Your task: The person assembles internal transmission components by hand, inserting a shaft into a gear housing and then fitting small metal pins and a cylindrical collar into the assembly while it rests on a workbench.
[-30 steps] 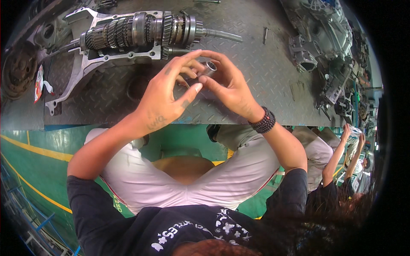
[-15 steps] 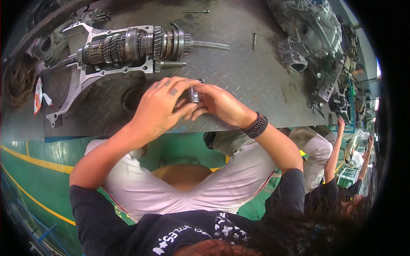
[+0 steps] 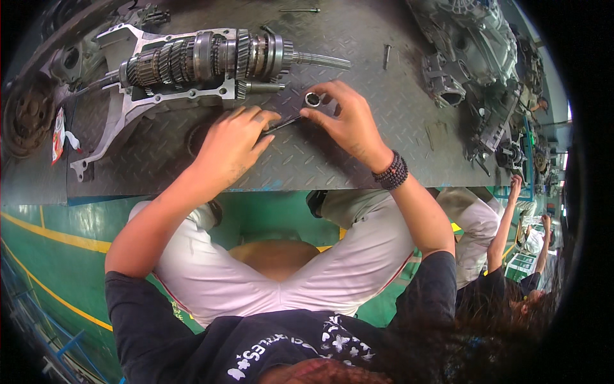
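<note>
Looks like your right hand [image 3: 345, 118] has the short, shiny silver metal cylindrical socket [image 3: 312, 100] pinched between thumb and fingers, just above the dark grey diamond-patterned metal tabletop [image 3: 441, 163]. Your left hand [image 3: 240, 134] is gripping one end of the thin, dark, straight metal rod [image 3: 283, 125]. Can't tell if its far end touches your right thumb.

What I'd watch: that fingertip pinch seems light, so a small slip could drop the socket, and being round it'd probably roll. Tilt the rod wrong and it might knock the socket loose too.

Socket-wise, it's bright-rimmed with a dark hollow facing up; the inside's too small to judge.
</note>
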{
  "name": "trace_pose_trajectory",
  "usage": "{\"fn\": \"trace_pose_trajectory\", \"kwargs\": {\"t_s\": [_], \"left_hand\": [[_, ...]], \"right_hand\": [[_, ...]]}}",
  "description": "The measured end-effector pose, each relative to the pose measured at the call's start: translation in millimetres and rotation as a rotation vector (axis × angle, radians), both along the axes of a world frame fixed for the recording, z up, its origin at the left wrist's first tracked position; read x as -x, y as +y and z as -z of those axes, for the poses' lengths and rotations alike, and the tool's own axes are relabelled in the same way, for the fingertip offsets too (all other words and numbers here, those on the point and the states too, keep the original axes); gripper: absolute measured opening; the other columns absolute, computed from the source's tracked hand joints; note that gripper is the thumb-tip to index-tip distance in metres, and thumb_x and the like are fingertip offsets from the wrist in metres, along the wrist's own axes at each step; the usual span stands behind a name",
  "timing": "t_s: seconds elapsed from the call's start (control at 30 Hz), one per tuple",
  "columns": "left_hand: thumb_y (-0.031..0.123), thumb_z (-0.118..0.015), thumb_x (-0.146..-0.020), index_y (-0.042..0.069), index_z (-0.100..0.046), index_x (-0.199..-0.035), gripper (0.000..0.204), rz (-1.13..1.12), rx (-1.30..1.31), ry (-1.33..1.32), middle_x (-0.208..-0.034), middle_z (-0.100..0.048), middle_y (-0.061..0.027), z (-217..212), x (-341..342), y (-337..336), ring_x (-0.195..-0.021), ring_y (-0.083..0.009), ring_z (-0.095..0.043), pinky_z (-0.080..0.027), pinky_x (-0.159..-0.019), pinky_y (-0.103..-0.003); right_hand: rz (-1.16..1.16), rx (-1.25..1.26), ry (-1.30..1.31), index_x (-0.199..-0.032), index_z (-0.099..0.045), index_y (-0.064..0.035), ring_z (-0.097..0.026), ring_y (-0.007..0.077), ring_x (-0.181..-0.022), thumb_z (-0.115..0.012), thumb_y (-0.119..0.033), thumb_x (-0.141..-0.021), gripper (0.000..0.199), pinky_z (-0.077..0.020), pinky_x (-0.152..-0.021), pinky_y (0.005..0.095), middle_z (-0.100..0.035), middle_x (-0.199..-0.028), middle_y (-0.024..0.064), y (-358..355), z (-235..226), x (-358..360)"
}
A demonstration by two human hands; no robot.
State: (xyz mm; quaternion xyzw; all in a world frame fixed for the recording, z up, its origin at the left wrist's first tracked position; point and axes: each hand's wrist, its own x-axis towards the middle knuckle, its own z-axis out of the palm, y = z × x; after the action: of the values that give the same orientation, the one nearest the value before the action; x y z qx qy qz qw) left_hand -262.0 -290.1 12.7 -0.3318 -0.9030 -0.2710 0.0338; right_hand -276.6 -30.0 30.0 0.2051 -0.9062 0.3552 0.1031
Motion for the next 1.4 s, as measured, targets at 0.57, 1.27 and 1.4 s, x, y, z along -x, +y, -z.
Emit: {"fn": "trace_pose_trajectory", "kwargs": {"t_s": [0.57,1.27,1.4], "left_hand": [[0.009,-0.076,-0.088,0.005,-0.066,-0.117,0.031,-0.135,0.022,-0.022,-0.094,-0.068,-0.0128,11.1,-4.1,7.4,-0.091,-0.0356,-0.068,-0.056,-0.085,-0.046],[0.021,-0.063,-0.105,-0.002,-0.07,-0.125,0.031,-0.054,-0.153,-0.712,-0.113,-0.074,-0.0154,-6.8,1.8,-2.0,-0.098,-0.021,-0.067,-0.053,-0.092,-0.036],[0.021,-0.06,-0.107,-0.002,-0.07,-0.128,0.032,-0.012,-0.196,-0.74,-0.113,-0.073,-0.0145,-8.1,3.2,-3.6,-0.102,-0.0204,-0.066,-0.052,-0.096,-0.035]], "right_hand": [[-0.122,0.043,-0.387,-0.124,-0.069,0.0019,-0.071,0.0191,-0.105,-0.074,-0.004,-0.093,0.032,-0.0569,-0.099,0.0361,-0.075,-0.127,0.0101,32.5,4.9,18.6],[-0.263,-0.034,-0.192,-0.116,-0.072,-0.0004,-0.072,0.0351,-0.105,-0.074,0.004,-0.086,0.03,-0.0579,-0.093,0.0417,-0.074,-0.113,0.0175,24.1,-1.1,14.5],[-0.283,-0.052,-0.256,-0.12,-0.072,-0.0002,-0.072,0.0307,-0.108,-0.072,0.005,-0.089,0.031,-0.0567,-0.097,0.0392,-0.074,-0.119,0.0159,26.6,-6.4,14.9]]}}
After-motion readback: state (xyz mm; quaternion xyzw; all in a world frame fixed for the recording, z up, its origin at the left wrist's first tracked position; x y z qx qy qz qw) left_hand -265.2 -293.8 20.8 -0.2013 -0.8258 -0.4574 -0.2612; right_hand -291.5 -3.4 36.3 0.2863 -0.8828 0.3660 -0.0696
